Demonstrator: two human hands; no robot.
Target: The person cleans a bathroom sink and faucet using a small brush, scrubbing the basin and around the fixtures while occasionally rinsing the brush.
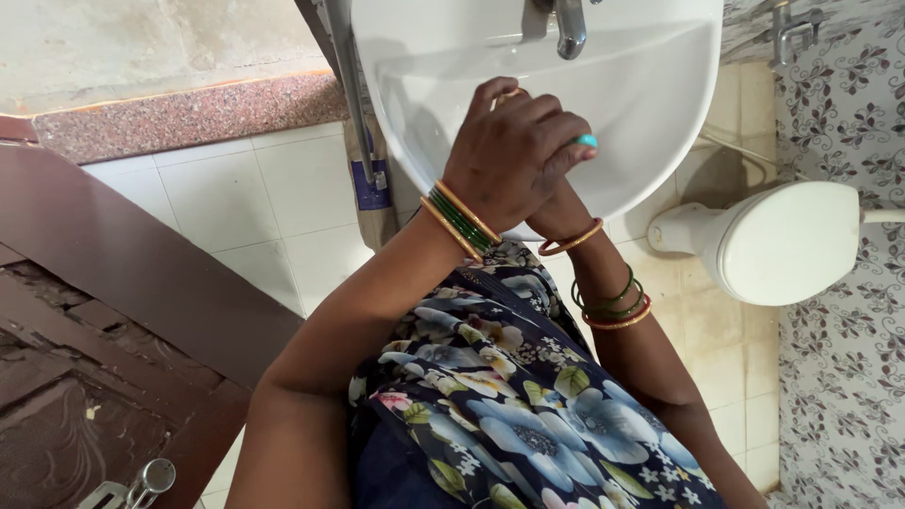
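Observation:
Both hands meet over the bowl of a white wash basin [650, 104]. My left hand [514, 151] lies on top, its fingers curled down around my right hand [563, 215], of which only the heel and wrist show. A small turquoise spot [586, 140] peeks out at the left fingertips; whether it is a painted nail or a small object cannot be told. Green and gold bangles ring both wrists. Just beyond the hands, a metal tap [569, 28] hangs over the basin.
A white toilet [792, 240] stands to the right against a floral-tiled wall [848, 113]. A dark wooden door [123, 273] with a metal latch [141, 483] fills the left. A metal pole [351, 85] leans beside the basin on white floor tiles.

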